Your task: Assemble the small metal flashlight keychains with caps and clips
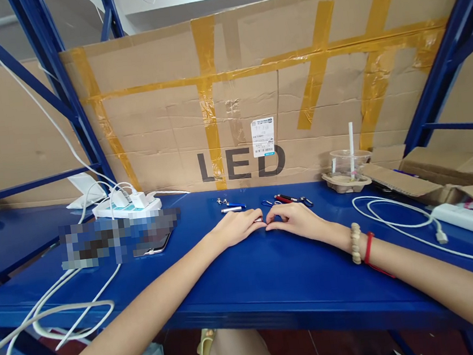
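Observation:
My left hand (239, 227) and my right hand (296, 218) meet fingertip to fingertip over the middle of the blue shelf. Between the left fingers shows a small shiny, reddish piece (259, 219), mostly covered. My right thumb and index finger are pinched right beside it; whatever they grip is hidden. Just beyond the left hand lie a blue stick-like piece (236, 205), a silver cylinder (231, 209) and small metal clasps (221, 201). Behind the right hand are slim red and black pieces (285, 198) and a dark clip (306, 201).
On the left, a white power strip (126, 208) with plugs and a phone (154, 243) lie among white cables. A plastic cup with a straw (351, 164), a white charger (465, 217) with its cord and an opened carton (445, 171) occupy the right. Taped cardboard (163, 134) stands behind.

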The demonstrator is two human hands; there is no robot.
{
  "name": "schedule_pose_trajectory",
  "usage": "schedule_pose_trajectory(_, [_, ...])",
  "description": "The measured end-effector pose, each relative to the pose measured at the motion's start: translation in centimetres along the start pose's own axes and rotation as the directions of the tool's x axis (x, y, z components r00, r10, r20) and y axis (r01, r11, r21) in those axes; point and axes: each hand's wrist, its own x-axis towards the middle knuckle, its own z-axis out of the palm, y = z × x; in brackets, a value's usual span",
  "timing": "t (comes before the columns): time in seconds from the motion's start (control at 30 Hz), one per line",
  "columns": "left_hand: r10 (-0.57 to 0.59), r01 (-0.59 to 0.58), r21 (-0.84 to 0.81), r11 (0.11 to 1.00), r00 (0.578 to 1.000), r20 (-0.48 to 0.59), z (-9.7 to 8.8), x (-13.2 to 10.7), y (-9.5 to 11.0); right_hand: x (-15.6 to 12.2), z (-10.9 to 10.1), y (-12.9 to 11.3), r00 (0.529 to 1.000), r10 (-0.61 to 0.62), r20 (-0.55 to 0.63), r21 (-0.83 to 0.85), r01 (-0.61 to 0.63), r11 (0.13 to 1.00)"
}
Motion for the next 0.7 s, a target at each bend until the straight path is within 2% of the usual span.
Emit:
schedule_pose_trajectory(0.13, [-0.025,0.025,-0.014,1.000,1.000,0.012,0.01,0.02,-0.01,0.01,0.17,0.15,1.000,-0.013,0.006,0.008,0.013,1.000])
schedule_pose_trajectory(0.23, [-0.027,0.027,-0.055,0.998,1.000,0.005,0.14,0.02,-0.11,0.05,0.27,0.30,0.998,0.022,-0.053,0.036,-0.020,0.999])
schedule_pose_trajectory(0.37, [-0.038,0.036,-0.110,0.993,0.999,-0.016,0.46,0.01,-0.36,0.10,0.17,0.09,0.976,0.144,-0.163,0.191,-0.112,0.975])
schedule_pose_trajectory(0.47, [-0.059,0.057,-0.142,0.988,0.998,-0.009,0.58,0.02,-0.47,0.11,0.12,-0.25,0.962,0.204,-0.180,0.309,-0.142,0.940])
schedule_pose_trajectory(0.7, [-0.052,0.054,-0.169,0.984,0.998,0.017,0.47,0.03,-0.24,0.06,0.26,-0.32,0.967,0.172,-0.189,0.420,-0.079,0.904])
